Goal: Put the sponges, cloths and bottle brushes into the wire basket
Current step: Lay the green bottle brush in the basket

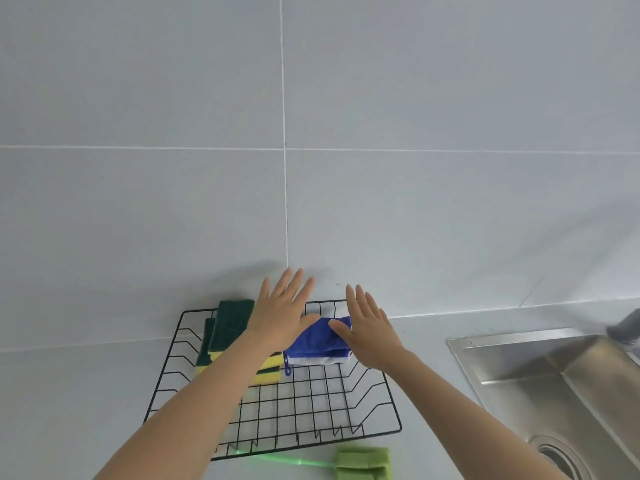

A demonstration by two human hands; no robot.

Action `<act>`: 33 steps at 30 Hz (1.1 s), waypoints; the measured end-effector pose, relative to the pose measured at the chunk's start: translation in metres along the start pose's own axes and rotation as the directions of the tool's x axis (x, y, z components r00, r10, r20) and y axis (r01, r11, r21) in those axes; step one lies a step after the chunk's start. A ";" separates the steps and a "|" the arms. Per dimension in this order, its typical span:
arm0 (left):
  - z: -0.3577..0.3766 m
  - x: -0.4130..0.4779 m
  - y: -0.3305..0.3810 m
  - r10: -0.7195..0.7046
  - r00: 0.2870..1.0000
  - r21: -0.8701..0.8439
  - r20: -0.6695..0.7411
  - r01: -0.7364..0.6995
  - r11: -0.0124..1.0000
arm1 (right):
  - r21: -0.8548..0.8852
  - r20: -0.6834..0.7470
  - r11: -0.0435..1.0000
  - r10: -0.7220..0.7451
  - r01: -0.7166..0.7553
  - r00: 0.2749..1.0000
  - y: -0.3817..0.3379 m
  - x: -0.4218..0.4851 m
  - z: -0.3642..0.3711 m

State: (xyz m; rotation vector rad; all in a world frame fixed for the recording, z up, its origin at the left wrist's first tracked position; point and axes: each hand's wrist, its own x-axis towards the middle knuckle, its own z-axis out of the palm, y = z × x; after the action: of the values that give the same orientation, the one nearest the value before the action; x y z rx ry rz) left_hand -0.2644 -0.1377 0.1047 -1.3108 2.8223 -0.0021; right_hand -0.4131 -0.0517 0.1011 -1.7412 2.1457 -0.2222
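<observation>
Both hands, left [282,315] and right [369,329], spread flat over the blue cloth [320,342].

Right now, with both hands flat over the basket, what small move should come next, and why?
Probably lift the right hand off the blue cloth and bring it back toward the green bottle brush. The cloth and the yellow-green sponges already sit inside the wire basket, while the brush lies on the counter just outside its near rim. The left hand holds nothing.
</observation>
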 end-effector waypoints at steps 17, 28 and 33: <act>0.042 -0.187 0.021 -0.035 0.997 -0.137 -0.073 0.025 0.990 | -0.036 0.002 0.999 0.005 -0.005 1.000 -0.012 -0.165 0.043; 0.081 -0.219 0.024 -0.013 0.986 -0.325 0.168 0.068 0.943 | -0.054 0.158 0.980 0.199 -0.193 0.967 0.018 -0.187 0.094; 0.098 -0.190 0.022 -0.036 0.978 -0.296 0.207 0.097 0.950 | -0.087 0.175 0.977 0.206 -0.193 0.963 0.026 -0.168 0.108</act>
State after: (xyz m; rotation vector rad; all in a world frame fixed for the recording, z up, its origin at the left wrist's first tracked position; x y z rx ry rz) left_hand -0.1554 0.0228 0.0119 -1.3690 2.6815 0.5537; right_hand -0.3672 0.1280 0.0238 -1.5017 2.1947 0.0649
